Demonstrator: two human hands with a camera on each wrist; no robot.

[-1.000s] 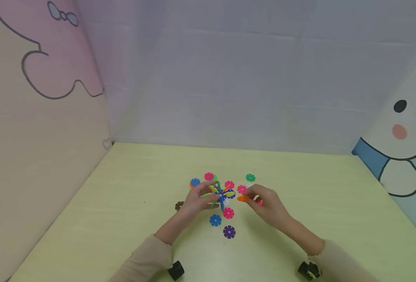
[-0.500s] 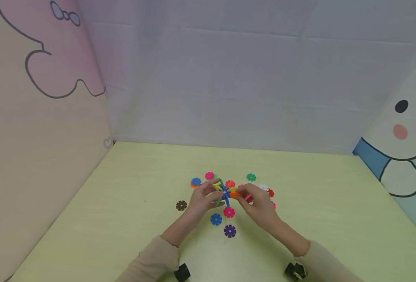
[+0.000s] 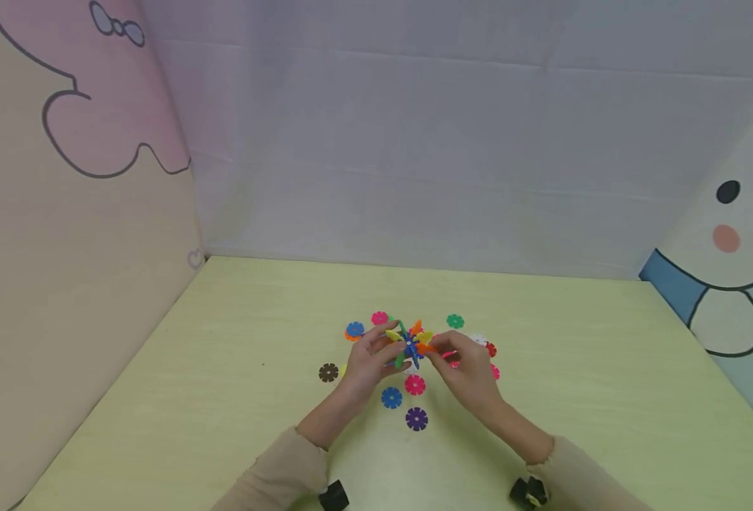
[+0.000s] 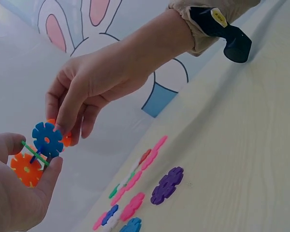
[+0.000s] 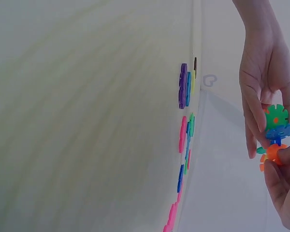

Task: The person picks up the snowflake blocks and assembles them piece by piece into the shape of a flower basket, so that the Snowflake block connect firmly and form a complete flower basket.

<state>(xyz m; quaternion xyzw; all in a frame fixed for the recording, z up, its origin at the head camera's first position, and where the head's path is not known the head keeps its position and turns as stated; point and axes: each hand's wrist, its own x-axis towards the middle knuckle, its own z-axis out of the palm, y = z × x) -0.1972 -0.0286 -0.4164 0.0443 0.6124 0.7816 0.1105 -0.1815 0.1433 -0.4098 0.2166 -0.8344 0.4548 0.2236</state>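
A cluster of slotted snowflake building discs (image 3: 409, 343), in blue, green, yellow and orange, is held above the table. My left hand (image 3: 365, 365) grips it from the left; in the left wrist view thumb and fingertips press a green disc's edges, beside a blue disc (image 4: 48, 138) and an orange disc (image 4: 26, 170). From the right, my right hand (image 3: 468, 369) pinches an orange disc (image 5: 276, 152) against the cluster. A green disc (image 5: 276, 116) shows by the left fingers in the right wrist view. Whether the pinched disc's slot is engaged I cannot tell.
Loose discs lie around below the hands: purple (image 3: 416, 419), blue (image 3: 392, 397), pink (image 3: 415, 385), brown (image 3: 328, 372), green (image 3: 455, 321) and several others. The pale table (image 3: 261, 411) meets a back wall and printed side panels.
My right hand has moved left, bringing its orange disc from apart to against the cluster. My left hand has shifted slightly right and up with the cluster, which has turned a little.
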